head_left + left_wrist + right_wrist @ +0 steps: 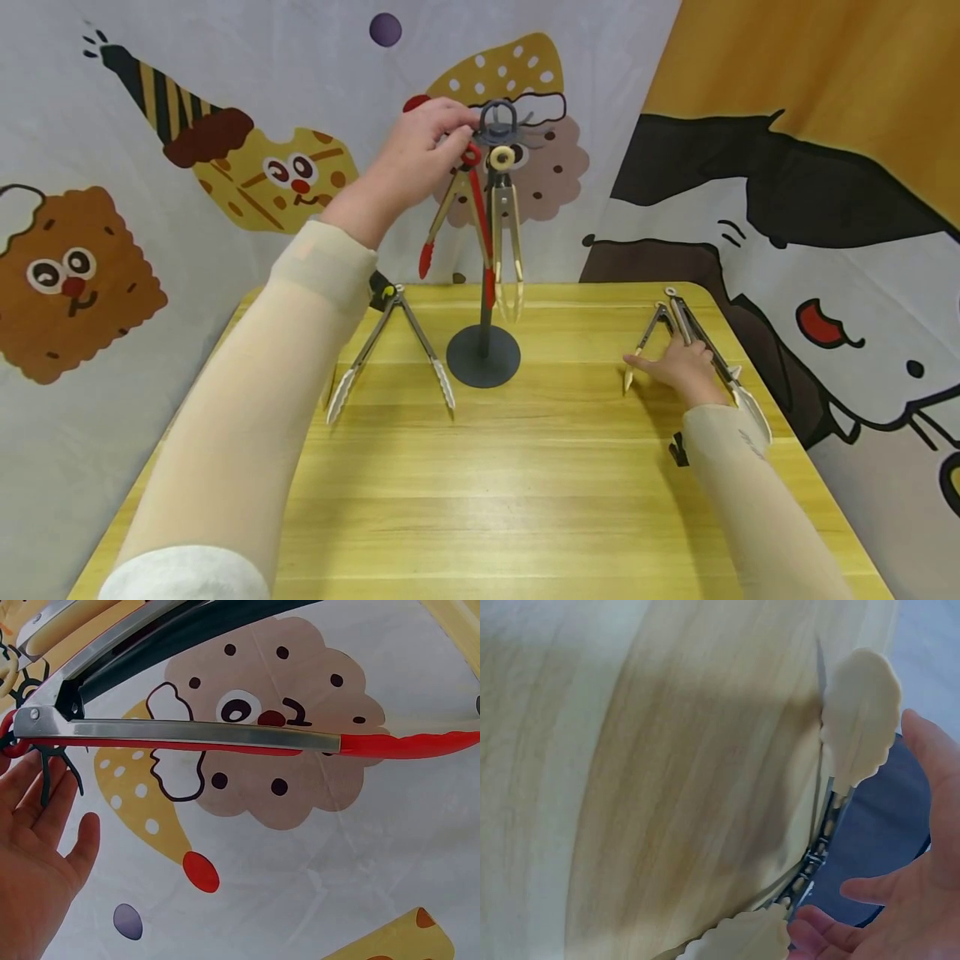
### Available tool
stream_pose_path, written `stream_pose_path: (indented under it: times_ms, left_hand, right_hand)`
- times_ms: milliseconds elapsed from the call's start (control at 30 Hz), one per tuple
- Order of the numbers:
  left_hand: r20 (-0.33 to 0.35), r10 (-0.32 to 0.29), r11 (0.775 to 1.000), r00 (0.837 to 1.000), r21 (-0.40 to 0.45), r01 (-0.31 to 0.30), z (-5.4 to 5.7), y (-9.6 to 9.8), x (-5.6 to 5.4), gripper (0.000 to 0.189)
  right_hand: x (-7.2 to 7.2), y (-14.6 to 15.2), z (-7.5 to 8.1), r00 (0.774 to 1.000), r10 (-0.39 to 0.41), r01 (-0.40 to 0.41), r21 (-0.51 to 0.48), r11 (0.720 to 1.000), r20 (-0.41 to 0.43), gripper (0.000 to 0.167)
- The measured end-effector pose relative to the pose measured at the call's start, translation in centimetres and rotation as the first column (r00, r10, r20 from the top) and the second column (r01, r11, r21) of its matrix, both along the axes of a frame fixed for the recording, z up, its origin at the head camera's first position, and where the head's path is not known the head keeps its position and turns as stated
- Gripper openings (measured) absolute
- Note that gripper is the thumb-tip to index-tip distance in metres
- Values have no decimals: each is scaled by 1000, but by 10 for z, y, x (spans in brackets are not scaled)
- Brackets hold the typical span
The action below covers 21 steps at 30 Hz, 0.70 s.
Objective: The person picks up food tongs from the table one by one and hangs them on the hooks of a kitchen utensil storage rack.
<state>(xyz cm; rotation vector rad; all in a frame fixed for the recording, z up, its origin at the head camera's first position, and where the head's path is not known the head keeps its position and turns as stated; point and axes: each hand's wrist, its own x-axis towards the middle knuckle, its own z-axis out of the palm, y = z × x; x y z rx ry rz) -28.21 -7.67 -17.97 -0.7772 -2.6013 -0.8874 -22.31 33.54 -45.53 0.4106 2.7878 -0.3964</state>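
My left hand (423,154) is raised to the top of a dark stand (483,357) with several hooks. Its fingers touch a hook from which red-tipped tongs (480,204) hang spread apart. In the left wrist view these tongs (225,733) extend sideways past the fingers, with the thumb standing off. Cream-tipped tongs (506,208) hang beside them. Low over the table's right side, my right hand (686,371) reaches with spread fingers to tongs with cream leaf-shaped heads (862,716). Its fingertips are at one head, apparently touching; the thumb is apart from the tongs.
Spread tongs with white tips (341,396) stand on the wooden table (480,500) left of the stand. Longer tongs with a pale, broad head (752,412) lie near the right edge. A small black object (678,450) is by the right sleeve. A cartoon-printed cloth (262,50) hangs behind.
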Motion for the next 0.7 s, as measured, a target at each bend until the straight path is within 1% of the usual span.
stream_pose_path:
  times_ms: [133,467,700]
  left_hand:
    - [3,0,1000,1000,-1,0,0,0,0,38]
    - [3,-6,1000,1000,-1,6,-1,1,0,38]
    - [-8,-6,1000,1000,-10,6,-1,1,0,38]
  right_hand:
    - [-3,1,-4,999,-10,9,16,1000,37,131]
    - [-9,2,-4,998,-11,9,24,1000,67,133]
    - [-12,-1,-2,997,-27,26,17,1000,67,127]
